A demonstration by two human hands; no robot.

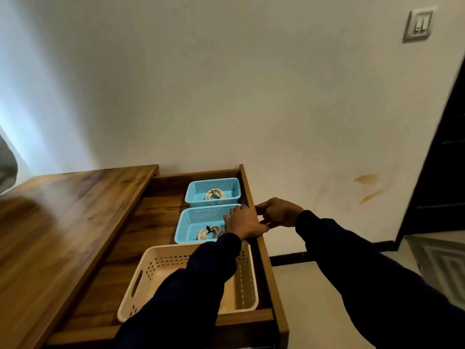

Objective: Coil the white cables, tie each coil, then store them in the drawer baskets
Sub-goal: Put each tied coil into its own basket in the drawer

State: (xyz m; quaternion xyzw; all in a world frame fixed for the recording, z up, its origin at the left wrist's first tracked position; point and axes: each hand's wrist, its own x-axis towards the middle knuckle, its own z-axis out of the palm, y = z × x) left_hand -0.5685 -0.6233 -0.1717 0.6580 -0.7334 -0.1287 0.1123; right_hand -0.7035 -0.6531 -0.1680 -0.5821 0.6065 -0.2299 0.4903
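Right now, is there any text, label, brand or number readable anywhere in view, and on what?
None is readable.
Wall switch plate: only rocker shapes, no legible marking.
Blue baskets, cream basket and wooden drawer: no labels visible.

Home room: wooden drawer (261,250), wall switch (419,25)

Dark navy long sleeves (364,260)
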